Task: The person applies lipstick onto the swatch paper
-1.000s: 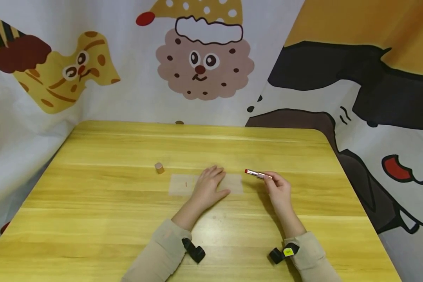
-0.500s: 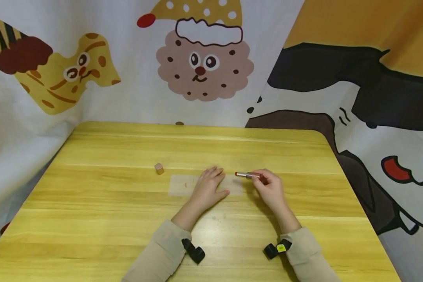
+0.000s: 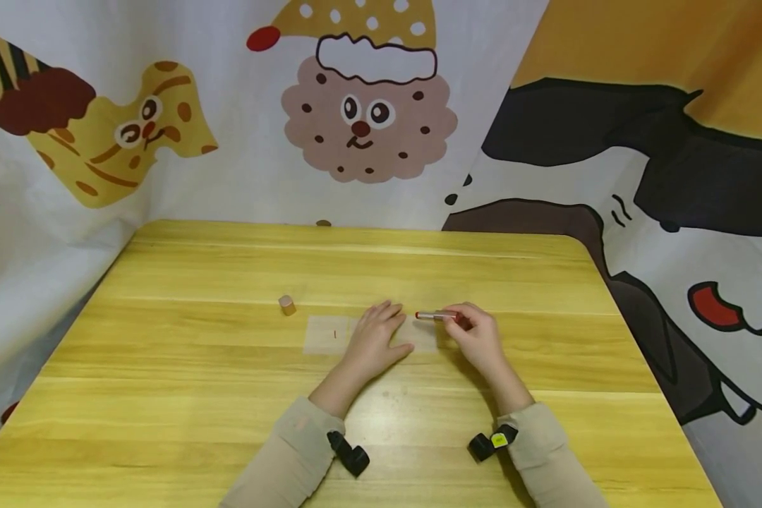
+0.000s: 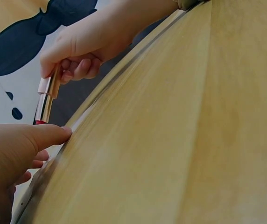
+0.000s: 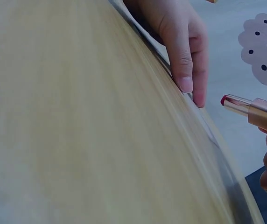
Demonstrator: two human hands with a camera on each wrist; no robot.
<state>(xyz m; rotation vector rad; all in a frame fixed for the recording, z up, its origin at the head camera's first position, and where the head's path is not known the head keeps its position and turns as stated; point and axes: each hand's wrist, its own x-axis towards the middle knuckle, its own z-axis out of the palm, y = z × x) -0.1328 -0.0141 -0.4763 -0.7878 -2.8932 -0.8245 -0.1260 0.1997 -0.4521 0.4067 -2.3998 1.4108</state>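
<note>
A lipstick with a red tip and a shiny rose-gold tube is pinched between the thumb and fingers of my right hand. Its tip points left, over the right part of a thin, pale see-through sheet. My left hand rests on the middle of that sheet with its fingers spread, hiding part of it. A short red mark shows on the sheet's left part. In the right wrist view the lipstick is held raised above the tabletop, apart from the left fingertips.
A small rose-gold lipstick cap stands beyond the sheet's left end. The wooden table reaches back to a curtain printed with cartoon figures. Black cameras are strapped at both wrists.
My right hand has moved left with the lipstick, bringing its red tip from beyond the sheet's right end to over the sheet. My left hand has stayed in place.
</note>
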